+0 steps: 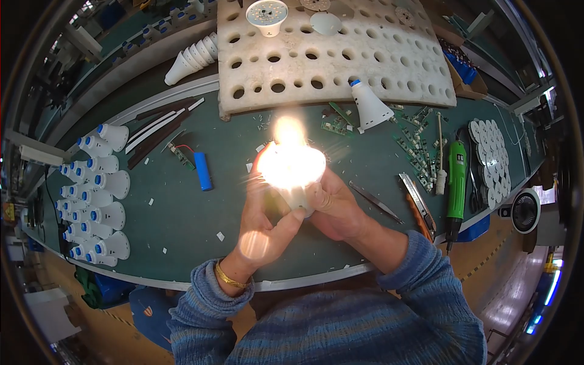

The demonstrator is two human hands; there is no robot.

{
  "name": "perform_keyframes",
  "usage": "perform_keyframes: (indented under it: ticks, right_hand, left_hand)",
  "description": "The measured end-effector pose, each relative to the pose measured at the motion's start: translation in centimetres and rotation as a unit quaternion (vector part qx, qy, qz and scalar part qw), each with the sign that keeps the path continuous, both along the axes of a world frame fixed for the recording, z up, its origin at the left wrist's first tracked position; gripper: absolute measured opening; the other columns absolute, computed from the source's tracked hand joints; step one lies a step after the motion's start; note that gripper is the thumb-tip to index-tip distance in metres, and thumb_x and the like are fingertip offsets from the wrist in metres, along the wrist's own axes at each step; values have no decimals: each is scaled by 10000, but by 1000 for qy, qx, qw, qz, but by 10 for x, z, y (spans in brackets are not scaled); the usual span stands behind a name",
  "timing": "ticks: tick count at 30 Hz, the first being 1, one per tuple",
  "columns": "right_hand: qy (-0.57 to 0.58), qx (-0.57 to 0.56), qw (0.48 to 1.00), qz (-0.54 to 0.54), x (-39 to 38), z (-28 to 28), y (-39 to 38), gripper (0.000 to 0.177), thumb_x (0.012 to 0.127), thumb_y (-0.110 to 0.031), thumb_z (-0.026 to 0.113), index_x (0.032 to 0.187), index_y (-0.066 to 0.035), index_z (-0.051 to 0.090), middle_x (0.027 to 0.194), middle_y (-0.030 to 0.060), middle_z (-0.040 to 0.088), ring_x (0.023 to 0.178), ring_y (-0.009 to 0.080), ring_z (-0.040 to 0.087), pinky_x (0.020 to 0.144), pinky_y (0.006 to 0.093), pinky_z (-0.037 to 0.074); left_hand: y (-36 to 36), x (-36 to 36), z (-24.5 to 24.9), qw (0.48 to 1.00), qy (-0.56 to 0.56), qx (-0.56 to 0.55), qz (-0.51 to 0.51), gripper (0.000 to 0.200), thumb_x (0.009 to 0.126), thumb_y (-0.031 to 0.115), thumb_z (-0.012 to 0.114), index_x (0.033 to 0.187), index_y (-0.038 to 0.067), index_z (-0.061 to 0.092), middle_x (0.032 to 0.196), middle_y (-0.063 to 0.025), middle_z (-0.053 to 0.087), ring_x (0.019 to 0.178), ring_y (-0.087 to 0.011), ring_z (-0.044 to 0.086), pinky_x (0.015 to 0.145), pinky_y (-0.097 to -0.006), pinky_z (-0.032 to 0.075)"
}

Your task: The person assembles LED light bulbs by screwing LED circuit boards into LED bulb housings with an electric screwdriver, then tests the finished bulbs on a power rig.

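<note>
A brightly lit LED bulb (295, 167) is held between both hands at the middle of the bench, its glare washing out the face and part of the fingers. My left hand (263, 228) is closed around the near left side, with the thumb on the white housing. From the right, my right hand (336, 204) grips the same housing, its thumb pressed against it. Beyond the bulb, a white bulb housing with a blue cap (370, 106) stands on the bench. Tweezers (376, 202) lie just right of my right hand, and a blue cylindrical battery (202, 171) with a wired circuit board lies to the left.
White bulb housings (100, 198) stand in rows at left. A foam board with holes (334, 67) spans the back, carrying a bulb (266, 17). Circuit boards (417, 143), a utility knife (418, 198), a green electric screwdriver (456, 176) and round plates (490, 161) lie at right.
</note>
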State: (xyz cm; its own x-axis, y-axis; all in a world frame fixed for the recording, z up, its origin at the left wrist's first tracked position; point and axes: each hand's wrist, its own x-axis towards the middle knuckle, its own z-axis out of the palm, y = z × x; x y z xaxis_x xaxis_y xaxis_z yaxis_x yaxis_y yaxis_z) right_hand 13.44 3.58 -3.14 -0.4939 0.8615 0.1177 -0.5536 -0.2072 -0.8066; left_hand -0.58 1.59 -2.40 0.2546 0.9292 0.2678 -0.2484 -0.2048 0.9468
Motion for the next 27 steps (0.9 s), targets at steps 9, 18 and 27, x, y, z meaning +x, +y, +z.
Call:
perform_keyframes:
  ticks: [9,18,27]
  right_hand:
    - [-45,-12,999,-21,1,-3,-2,566,921,-316,526,1354,-20,312,1228,76,467,1069,156,458,909,321,397]
    - [-73,-33,997,-12,8,-14,-5,740,842,-407,626,1373,-30,276,1299,81,422,1188,186,418,983,358,354]
    - [-47,24,998,-26,3,1,-2,605,926,-407,503,1332,13,348,1192,84,486,1026,133,473,864,278,421]
  left_hand:
    - [0,2,-3,999,-24,-24,4,747,766,-22,527,1407,12,145,1297,-115,387,1225,-205,372,1023,-347,305]
    - [-1,-5,4,997,76,15,22,727,737,28,544,1387,-27,223,1364,-142,341,1276,-231,325,1059,-368,249]
    - [0,-6,1,996,81,32,23,746,742,25,551,1396,-24,196,1377,-151,325,1283,-243,315,1061,-384,245]
